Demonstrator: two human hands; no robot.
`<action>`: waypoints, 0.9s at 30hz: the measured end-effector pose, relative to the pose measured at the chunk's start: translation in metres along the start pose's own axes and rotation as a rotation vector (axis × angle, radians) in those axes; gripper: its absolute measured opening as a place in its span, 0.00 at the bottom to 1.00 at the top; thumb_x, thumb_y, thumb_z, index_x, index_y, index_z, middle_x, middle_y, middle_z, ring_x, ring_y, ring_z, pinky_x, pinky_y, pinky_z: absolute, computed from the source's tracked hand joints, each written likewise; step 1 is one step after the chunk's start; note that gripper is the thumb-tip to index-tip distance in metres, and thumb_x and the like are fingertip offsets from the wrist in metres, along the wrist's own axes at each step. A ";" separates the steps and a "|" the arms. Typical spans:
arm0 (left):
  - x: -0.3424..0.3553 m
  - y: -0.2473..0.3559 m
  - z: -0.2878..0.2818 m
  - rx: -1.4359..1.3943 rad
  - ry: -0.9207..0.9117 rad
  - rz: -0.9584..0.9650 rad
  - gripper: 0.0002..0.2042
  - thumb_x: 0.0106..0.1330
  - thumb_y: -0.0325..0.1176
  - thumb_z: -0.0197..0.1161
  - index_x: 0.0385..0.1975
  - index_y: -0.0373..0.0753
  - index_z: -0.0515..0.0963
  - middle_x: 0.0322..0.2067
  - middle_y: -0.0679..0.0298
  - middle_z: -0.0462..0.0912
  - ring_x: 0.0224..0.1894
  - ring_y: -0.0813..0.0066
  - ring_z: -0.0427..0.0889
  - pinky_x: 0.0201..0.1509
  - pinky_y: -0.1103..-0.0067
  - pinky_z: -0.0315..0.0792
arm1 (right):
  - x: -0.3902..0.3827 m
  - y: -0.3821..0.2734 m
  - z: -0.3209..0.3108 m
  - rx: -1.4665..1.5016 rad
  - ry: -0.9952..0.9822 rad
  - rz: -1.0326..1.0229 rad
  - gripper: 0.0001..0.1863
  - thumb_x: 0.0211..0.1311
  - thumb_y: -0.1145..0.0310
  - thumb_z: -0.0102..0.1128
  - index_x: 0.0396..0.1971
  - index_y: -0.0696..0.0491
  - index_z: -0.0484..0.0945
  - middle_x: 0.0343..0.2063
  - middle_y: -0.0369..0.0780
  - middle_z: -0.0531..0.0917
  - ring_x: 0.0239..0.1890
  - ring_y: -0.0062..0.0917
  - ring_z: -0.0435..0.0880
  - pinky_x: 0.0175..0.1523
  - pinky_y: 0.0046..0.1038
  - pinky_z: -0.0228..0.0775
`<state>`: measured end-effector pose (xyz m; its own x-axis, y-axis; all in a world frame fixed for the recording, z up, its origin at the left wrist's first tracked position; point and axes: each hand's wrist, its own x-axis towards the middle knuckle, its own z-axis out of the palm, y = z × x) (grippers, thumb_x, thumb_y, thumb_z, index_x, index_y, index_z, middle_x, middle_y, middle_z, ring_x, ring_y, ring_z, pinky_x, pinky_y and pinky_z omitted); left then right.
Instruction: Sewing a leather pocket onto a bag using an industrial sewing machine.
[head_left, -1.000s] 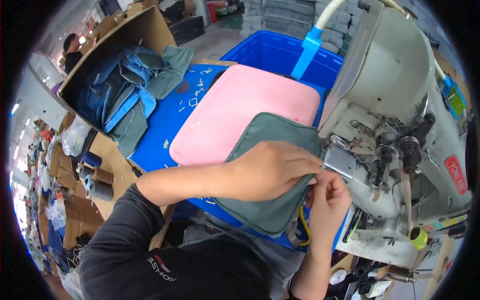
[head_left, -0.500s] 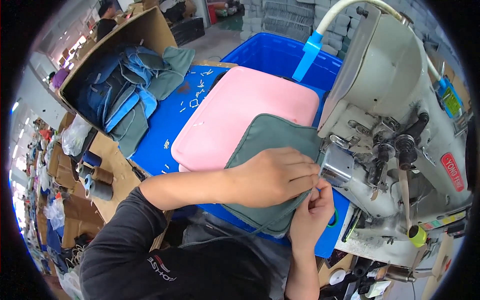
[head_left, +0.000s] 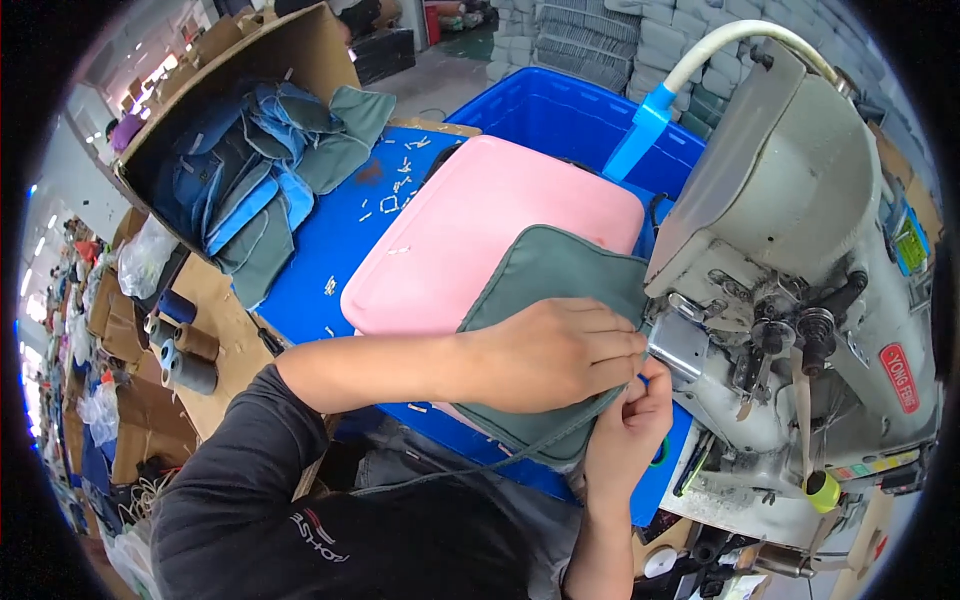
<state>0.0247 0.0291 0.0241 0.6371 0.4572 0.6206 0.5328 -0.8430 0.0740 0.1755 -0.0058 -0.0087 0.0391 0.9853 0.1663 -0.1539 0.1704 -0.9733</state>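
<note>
A grey-green fabric piece (head_left: 560,265) with a corded edge lies partly over a pink plastic panel (head_left: 440,230), its right edge at the metal sewing bed of a sewing machine (head_left: 680,345). My left hand (head_left: 565,355) lies across the fabric, its fingers together and bent over the edge beside the machine. Just below, my right hand (head_left: 632,420) pinches the fabric's edge between thumb and fingers, close to the left fingertips. A narrow grey-green strip (head_left: 540,447) trails from that edge toward my lap. The exact fingertip contact is partly hidden.
At the left, an open cardboard box (head_left: 225,60) holds several blue and green fabric pieces (head_left: 260,200). Thread spools (head_left: 195,372) stand on the wooden surface. A blue bin (head_left: 570,110) sits behind the panel. Thread scraps (head_left: 390,205) litter the blue tabletop (head_left: 310,270).
The view has shifted slightly. Both hands keep nearly the same hold at the machine, and the fabric's lower edge sits a little higher and farther right.
</note>
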 end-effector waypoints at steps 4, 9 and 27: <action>-0.002 -0.002 0.003 -0.060 0.039 -0.035 0.17 0.51 0.28 0.64 0.43 0.36 0.79 0.49 0.58 0.81 0.50 0.62 0.81 0.52 0.70 0.76 | -0.004 -0.003 -0.002 -0.041 -0.009 0.047 0.15 0.64 0.86 0.47 0.50 0.60 0.68 0.30 0.35 0.81 0.26 0.06 0.71 0.30 0.10 0.56; -0.001 -0.002 0.002 -0.176 0.098 -0.106 0.17 0.49 0.24 0.66 0.41 0.37 0.79 0.45 0.59 0.81 0.44 0.64 0.83 0.46 0.71 0.78 | -0.005 -0.001 -0.003 -0.097 -0.020 0.024 0.16 0.64 0.83 0.53 0.51 0.60 0.67 0.26 0.32 0.81 0.23 0.04 0.69 0.27 0.10 0.54; 0.018 0.015 -0.013 -0.703 -0.079 -0.869 0.09 0.67 0.32 0.63 0.35 0.32 0.76 0.22 0.65 0.80 0.23 0.82 0.76 0.25 0.83 0.69 | -0.018 -0.005 -0.017 -0.833 -0.094 -0.409 0.23 0.55 0.81 0.59 0.54 0.63 0.73 0.24 0.44 0.78 0.20 0.33 0.77 0.26 0.29 0.69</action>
<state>0.0364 0.0209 0.0466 0.2482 0.9641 0.0940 0.3969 -0.1897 0.8980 0.1926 -0.0243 -0.0096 -0.1516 0.8536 0.4983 0.6132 0.4766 -0.6299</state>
